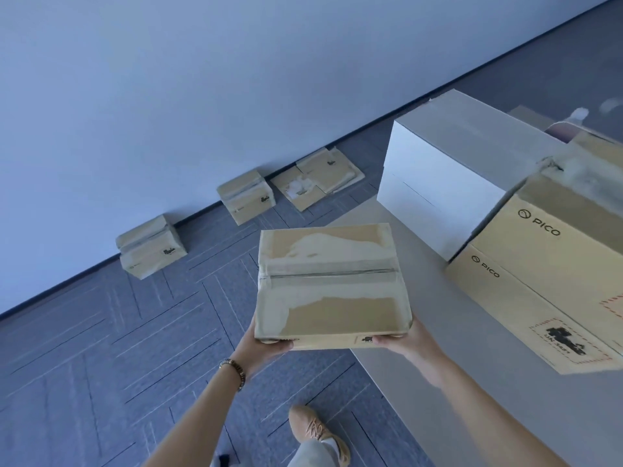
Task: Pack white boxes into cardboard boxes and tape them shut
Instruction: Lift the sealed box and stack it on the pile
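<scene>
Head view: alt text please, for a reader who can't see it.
Both hands, left hand and right hand, hold a taped cardboard box by its near corners, above carpet floor. Two sealed boxes sit by the wall; white boxes and PICO cartons stand on the table.

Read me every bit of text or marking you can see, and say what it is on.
"PICO", with a round logo: upper carton on the table.
"PICO", with logo: lower carton.
"UN 3481", roughly, blurred: hazard label on the lower carton.
Held box: front print unreadable.
Floor boxes: marks too small.
</scene>
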`<state>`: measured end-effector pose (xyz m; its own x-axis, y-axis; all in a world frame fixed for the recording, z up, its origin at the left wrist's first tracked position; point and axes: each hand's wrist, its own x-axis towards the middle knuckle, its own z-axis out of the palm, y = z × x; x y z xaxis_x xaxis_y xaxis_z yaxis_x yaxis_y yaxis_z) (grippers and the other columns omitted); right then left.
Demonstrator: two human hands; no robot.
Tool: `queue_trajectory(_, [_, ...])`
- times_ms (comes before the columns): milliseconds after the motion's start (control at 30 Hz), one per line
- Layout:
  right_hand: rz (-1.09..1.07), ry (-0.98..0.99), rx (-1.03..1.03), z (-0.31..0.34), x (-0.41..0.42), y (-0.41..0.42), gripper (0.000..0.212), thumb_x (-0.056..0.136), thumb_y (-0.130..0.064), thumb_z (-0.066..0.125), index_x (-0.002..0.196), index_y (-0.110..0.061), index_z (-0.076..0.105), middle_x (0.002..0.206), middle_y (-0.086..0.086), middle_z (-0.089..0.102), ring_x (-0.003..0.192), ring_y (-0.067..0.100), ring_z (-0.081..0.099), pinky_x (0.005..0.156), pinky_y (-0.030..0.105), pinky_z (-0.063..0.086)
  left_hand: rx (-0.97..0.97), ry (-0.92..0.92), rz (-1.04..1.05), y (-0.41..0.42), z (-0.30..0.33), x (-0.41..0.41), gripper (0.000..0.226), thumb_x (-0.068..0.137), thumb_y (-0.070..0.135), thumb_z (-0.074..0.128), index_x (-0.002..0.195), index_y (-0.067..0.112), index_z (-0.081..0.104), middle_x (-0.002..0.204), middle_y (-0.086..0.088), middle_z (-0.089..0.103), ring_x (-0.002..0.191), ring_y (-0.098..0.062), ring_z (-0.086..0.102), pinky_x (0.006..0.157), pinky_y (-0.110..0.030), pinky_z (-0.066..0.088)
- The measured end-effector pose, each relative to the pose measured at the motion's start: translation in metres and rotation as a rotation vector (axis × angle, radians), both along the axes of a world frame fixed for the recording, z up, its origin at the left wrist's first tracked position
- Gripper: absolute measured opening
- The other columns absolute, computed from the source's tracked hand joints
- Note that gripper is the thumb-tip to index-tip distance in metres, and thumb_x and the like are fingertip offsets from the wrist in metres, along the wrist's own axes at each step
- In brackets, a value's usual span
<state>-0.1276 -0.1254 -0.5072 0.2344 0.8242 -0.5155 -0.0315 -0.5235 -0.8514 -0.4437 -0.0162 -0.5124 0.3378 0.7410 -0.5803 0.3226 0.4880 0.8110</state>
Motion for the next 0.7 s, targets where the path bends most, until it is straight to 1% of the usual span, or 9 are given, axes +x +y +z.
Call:
queue_trajectory(133, [0.035,0.034,0.003,-0.001,-0.017,0.06,0.073,0.065,0.002,0.091,0.129,-0.016,0.058,0.112,-0.003,0.076,0.106,0.011,0.071,0.086,0.021,0.055,-0.027,-0.067,0.104,0.047,-0.005,-0.02,0.07,0.072,-0.013,0.079,0.13,0.016,0.051,0.119,-0.009,0.065,0.107,-0.018,0.062,0.071,-0.021,0.057])
queue_trajectory(167, [0.045,0.044,0.003,0.0,-0.022,0.074,0.074,0.065,0.001,0.091,0.129,-0.016,0.059,0.112,-0.003,0.076,0.106,0.012,0.071,0.088,0.023,0.055,-0.036,-0.085,0.122,0.057,-0.007,-0.026,0.074,0.068,-0.01,0.082,0.13,0.016,0.052,0.12,-0.009,0.066,0.111,-0.021,0.062,0.074,-0.024,0.058])
queue_trajectory(233, [0.078,0.057,0.007,0.001,-0.031,0.102,0.077,0.063,-0.004,0.094,0.13,-0.017,0.059,0.115,-0.001,0.075,0.11,0.016,0.07,0.095,0.033,0.054,-0.05,-0.117,0.155,0.078,-0.008,-0.038,0.079,0.062,-0.003,0.085,0.13,0.017,0.053,0.122,-0.01,0.067,0.116,-0.025,0.062,0.082,-0.03,0.058])
queue_trajectory(267, [0.093,0.063,0.009,0.001,-0.036,0.116,0.079,0.061,-0.006,0.095,0.13,-0.018,0.059,0.116,0.001,0.075,0.111,0.018,0.069,0.097,0.036,0.053,-0.046,-0.128,0.169,0.088,-0.008,-0.044,0.078,0.061,-0.002,0.084,0.13,0.017,0.053,0.123,-0.01,0.067,0.117,-0.026,0.062,0.083,-0.032,0.058])
queue_trajectory(367, [0.118,0.073,0.025,0.005,-0.053,0.155,0.075,0.062,-0.002,0.092,0.128,-0.017,0.06,0.115,0.003,0.075,0.11,0.019,0.07,0.093,0.035,0.055,-0.028,-0.152,0.228,0.114,-0.005,-0.062,0.076,0.061,-0.004,0.082,0.129,0.015,0.054,0.121,-0.01,0.067,0.115,-0.025,0.062,0.081,-0.031,0.058])
queue_trajectory(500, [0.161,0.071,0.044,0.011,-0.083,0.205,0.07,0.066,0.001,0.089,0.127,-0.015,0.06,0.113,0.005,0.075,0.109,0.021,0.07,0.09,0.032,0.056,-0.024,-0.142,0.294,0.147,-0.003,-0.094,0.075,0.058,0.0,0.085,0.126,0.016,0.057,0.118,-0.008,0.069,0.112,-0.023,0.064,0.085,-0.032,0.057])
queue_trajectory(567, [0.186,0.086,0.042,0.015,-0.102,0.232,0.069,0.064,0.0,0.089,0.125,-0.013,0.061,0.112,0.007,0.075,0.109,0.024,0.07,0.09,0.034,0.058,-0.021,-0.133,0.333,0.164,-0.001,-0.112,0.075,0.056,0.003,0.086,0.124,0.016,0.058,0.115,-0.007,0.07,0.108,-0.021,0.065,0.08,-0.028,0.057])
queue_trajectory(633, [0.23,0.121,0.023,0.019,-0.123,0.259,0.066,0.067,0.004,0.089,0.125,-0.013,0.062,0.113,0.011,0.075,0.11,0.027,0.07,0.092,0.042,0.058,-0.01,-0.117,0.354,0.18,0.004,-0.134,0.072,0.057,0.007,0.086,0.122,0.018,0.058,0.107,-0.001,0.071,0.096,-0.014,0.067,0.071,-0.023,0.056])
queue_trajectory(700, [0.275,0.137,0.015,0.021,-0.144,0.287,0.064,0.07,0.004,0.086,0.126,-0.014,0.06,0.114,0.011,0.074,0.11,0.028,0.07,0.088,0.043,0.06,-0.002,-0.105,0.383,0.197,0.005,-0.158,0.071,0.059,0.008,0.086,0.123,0.019,0.058,0.105,0.001,0.072,0.092,-0.011,0.068,0.07,-0.023,0.055])
